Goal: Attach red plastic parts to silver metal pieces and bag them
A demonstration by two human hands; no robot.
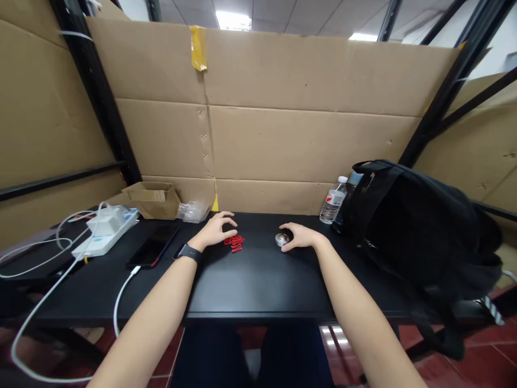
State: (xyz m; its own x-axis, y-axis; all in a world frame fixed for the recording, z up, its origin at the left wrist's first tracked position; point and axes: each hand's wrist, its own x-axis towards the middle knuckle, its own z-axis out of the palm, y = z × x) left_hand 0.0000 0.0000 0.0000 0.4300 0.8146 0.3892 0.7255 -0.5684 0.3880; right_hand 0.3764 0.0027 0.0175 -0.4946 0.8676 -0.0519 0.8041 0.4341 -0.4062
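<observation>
A small loose pile of short red pieces point(234, 242), too small to name surely, lies on the black tabletop. My left hand point(214, 230) is just left of it, with thumb and fingers curved and apart and nothing visible between them. The fingertips come close to the pile's upper left edge. On the right, my right hand point(298, 236) has its thumb and fingers around a small round silvery container point(281, 239) that rests on the table. The part of the container towards the palm is hidden. The red pile and the container are a short gap apart.
A phone point(153, 247) with a white cable, a power strip point(107, 234), an opened cardboard box point(155, 199) and a clear plastic bag point(194, 211) are at the left. A water bottle point(334, 200) and a black backpack point(420, 231) stand right. Cardboard point(266, 140) walls the back.
</observation>
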